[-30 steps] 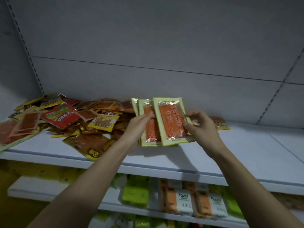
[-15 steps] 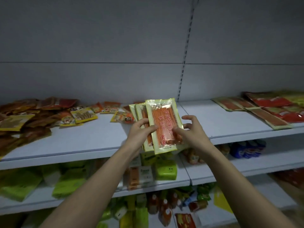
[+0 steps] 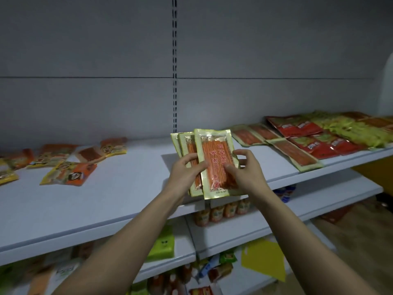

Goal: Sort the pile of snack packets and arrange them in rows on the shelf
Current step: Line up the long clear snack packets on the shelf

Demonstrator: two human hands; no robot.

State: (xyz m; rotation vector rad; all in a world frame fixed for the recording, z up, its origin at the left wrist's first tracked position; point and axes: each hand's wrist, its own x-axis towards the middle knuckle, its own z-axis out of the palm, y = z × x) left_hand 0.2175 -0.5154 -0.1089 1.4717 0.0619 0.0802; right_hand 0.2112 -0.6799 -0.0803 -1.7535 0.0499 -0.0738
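Note:
I hold a fanned stack of three green-edged packets of orange snack sticks (image 3: 214,160) upright above the white shelf (image 3: 119,201). My left hand (image 3: 185,171) grips the stack's left side, thumb across the front. My right hand (image 3: 244,171) pinches its right side. Loose mixed packets (image 3: 68,173) from the pile lie at the shelf's left. On the right, matching orange-stick packets (image 3: 291,151) lie flat in a row, next to red packets (image 3: 314,143) and yellow-green packets (image 3: 357,133).
A slotted upright (image 3: 174,64) splits the grey back wall. Bare shelf surface stretches between the loose packets and the sorted rows. Lower shelves hold green packs (image 3: 162,245), small pouches (image 3: 221,211) and other goods. A yellow card (image 3: 265,258) sits lower right.
My view and both hands have swung right along the shelf with the stack. The pile has slid off to the left and the sorted rows on the right have come closer.

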